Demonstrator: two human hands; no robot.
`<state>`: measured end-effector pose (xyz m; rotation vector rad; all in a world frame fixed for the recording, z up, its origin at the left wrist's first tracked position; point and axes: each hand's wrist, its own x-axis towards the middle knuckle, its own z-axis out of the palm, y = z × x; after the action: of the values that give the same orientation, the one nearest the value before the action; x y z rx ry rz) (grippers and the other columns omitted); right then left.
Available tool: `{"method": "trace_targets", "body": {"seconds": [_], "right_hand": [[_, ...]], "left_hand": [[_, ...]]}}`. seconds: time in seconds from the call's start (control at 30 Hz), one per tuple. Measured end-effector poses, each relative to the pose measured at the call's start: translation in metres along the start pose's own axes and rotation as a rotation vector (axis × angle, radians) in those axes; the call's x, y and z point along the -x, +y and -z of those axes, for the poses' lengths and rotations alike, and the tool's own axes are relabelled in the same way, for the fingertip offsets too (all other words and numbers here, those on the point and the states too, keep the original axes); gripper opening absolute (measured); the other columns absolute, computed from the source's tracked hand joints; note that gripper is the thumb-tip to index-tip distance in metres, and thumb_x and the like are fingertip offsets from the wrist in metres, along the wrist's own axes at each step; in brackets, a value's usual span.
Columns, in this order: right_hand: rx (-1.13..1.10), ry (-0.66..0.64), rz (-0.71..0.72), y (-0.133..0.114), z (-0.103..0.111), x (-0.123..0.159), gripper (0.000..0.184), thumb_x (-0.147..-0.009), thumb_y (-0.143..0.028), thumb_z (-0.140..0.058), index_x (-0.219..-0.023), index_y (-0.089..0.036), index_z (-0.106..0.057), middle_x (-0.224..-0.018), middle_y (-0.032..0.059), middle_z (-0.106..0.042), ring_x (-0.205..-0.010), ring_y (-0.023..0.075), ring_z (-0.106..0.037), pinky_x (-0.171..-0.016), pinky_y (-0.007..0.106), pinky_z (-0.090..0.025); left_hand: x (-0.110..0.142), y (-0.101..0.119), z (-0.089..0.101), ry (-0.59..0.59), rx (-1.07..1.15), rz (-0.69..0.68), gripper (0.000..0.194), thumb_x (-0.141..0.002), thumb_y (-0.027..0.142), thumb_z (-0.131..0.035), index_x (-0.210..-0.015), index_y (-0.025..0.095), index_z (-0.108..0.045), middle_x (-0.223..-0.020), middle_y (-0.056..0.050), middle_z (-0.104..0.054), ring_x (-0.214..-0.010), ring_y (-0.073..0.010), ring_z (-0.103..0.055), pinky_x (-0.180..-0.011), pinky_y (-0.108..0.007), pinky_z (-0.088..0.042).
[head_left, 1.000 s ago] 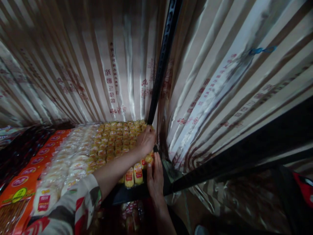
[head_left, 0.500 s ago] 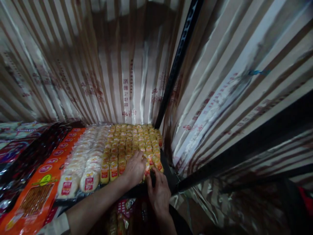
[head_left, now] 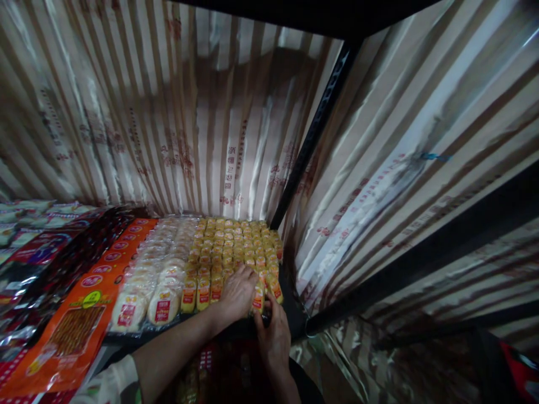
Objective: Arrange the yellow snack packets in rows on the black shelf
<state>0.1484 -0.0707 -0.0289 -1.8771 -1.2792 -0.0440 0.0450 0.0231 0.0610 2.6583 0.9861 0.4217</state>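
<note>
Small yellow wrapped snack packets lie in close rows on a dark shelf, their front ends marked with red labels. My left hand reaches over the front rows with its fingers bent down against one snack packet near the right end. At that packet's front end is my right hand, thumb and fingers closed around it low at the shelf edge. The fingertips of both hands are partly hidden. Another packet leans at an angle just right of the one between my hands.
Round white wrapped crackers stand in two rows left of the yellow packets. Further left are an orange snack bag and dark shiny packs. A black metal post rises at the back corner, before striped sheeting.
The view has shifted, so the shelf goods sit further right in it. My hands stay at the right front packets, with the right hand's fingers closer around the packet's end.
</note>
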Motion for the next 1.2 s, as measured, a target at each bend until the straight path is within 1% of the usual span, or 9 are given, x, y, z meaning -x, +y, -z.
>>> {"method": "trace_targets", "body": {"seconds": [0.13,0.37,0.47,0.57,0.63,0.73,0.9,1.07,1.2], "right_hand": [[-0.103,0.0,-0.013,-0.006,0.011,-0.006,0.042,-0.085,-0.045,-0.047,-0.116,-0.018,-0.053,-0.1,0.0103,-0.06,-0.089,0.0213,-0.06,-0.079,0.037,-0.051],[-0.179,0.021,0.05,-0.009,0.016,-0.025,0.033,-0.086,-0.039,-0.047,-0.111,-0.018,-0.056,-0.107,0.0107,-0.06,-0.101,0.022,-0.055,-0.088,0.04,-0.046],[-0.164,0.146,-0.012,0.002,0.013,-0.035,0.038,-0.088,-0.041,-0.041,-0.111,-0.014,-0.056,-0.111,0.0139,-0.058,-0.106,0.0235,-0.053,-0.093,0.043,-0.042],[-0.154,0.23,-0.128,0.019,0.005,-0.044,0.048,-0.089,-0.047,-0.033,-0.113,-0.012,-0.055,-0.114,0.0168,-0.058,-0.109,0.0259,-0.051,-0.095,0.046,-0.039],[-0.164,0.203,-0.186,0.028,-0.002,-0.046,0.053,-0.089,-0.05,-0.031,-0.118,-0.011,-0.053,-0.12,0.0177,-0.056,-0.114,0.0272,-0.049,-0.097,0.047,-0.037],[-0.18,0.107,-0.227,0.033,-0.013,-0.045,0.056,-0.089,-0.049,-0.031,-0.126,-0.011,-0.048,-0.13,0.0171,-0.05,-0.121,0.0271,-0.045,-0.101,0.047,-0.035],[-0.159,-0.007,-0.119,0.031,-0.02,-0.041,0.049,-0.091,-0.042,-0.032,-0.129,-0.014,-0.046,-0.135,0.0126,-0.047,-0.126,0.024,-0.041,-0.104,0.046,-0.034],[-0.13,-0.023,-0.089,0.03,-0.019,-0.04,0.047,-0.092,-0.038,-0.032,-0.13,-0.015,-0.045,-0.137,0.0121,-0.045,-0.128,0.0231,-0.039,-0.104,0.046,-0.034],[-0.14,-0.011,-0.103,0.027,-0.018,-0.04,0.046,-0.091,-0.039,-0.033,-0.128,-0.014,-0.047,-0.133,0.0139,-0.048,-0.125,0.0241,-0.041,-0.102,0.047,-0.035]], "left_hand": [[0.0,-0.004,0.006,0.034,0.142,0.04,0.016,-0.079,0.013,-0.047,-0.091,0.018,-0.055,-0.094,-0.004,-0.062,-0.098,-0.0181,-0.051,-0.091,-0.03,-0.041],[-0.016,-0.016,0.009,0.096,0.48,0.179,0.015,-0.076,0.017,-0.055,-0.091,0.02,-0.054,-0.095,0.0,-0.062,-0.091,-0.0135,-0.057,-0.083,-0.026,-0.045],[-0.034,-0.022,0.009,0.139,0.61,0.218,0.018,-0.076,0.019,-0.058,-0.093,0.019,-0.054,-0.094,-0.001,-0.062,-0.088,-0.0122,-0.058,-0.08,-0.024,-0.046],[-0.058,-0.024,0.008,0.218,0.636,0.268,0.016,-0.076,0.018,-0.058,-0.091,0.018,-0.054,-0.094,-0.001,-0.061,-0.087,-0.0124,-0.057,-0.079,-0.025,-0.047],[-0.077,-0.023,0.006,0.258,0.621,0.272,0.015,-0.075,0.018,-0.059,-0.09,0.018,-0.054,-0.093,-0.001,-0.061,-0.087,-0.0126,-0.057,-0.079,-0.026,-0.047],[-0.102,-0.015,0.0,0.271,0.593,0.218,0.016,-0.074,0.017,-0.06,-0.089,0.019,-0.055,-0.091,0.0,-0.06,-0.085,-0.0125,-0.057,-0.079,-0.026,-0.047],[-0.134,0.002,-0.01,0.224,0.481,0.089,0.017,-0.077,0.016,-0.055,-0.094,0.02,-0.056,-0.097,-0.001,-0.059,-0.091,-0.0129,-0.056,-0.083,-0.026,-0.046],[-0.15,0.009,-0.022,0.07,0.323,0.062,0.017,-0.079,0.017,-0.051,-0.095,0.018,-0.057,-0.101,-0.004,-0.058,-0.092,-0.0154,-0.056,-0.083,-0.027,-0.047],[-0.153,0.008,-0.035,-0.051,0.182,-0.043,0.019,-0.079,0.018,-0.051,-0.097,0.016,-0.057,-0.104,-0.007,-0.057,-0.092,-0.0171,-0.057,-0.08,-0.027,-0.048]]}}
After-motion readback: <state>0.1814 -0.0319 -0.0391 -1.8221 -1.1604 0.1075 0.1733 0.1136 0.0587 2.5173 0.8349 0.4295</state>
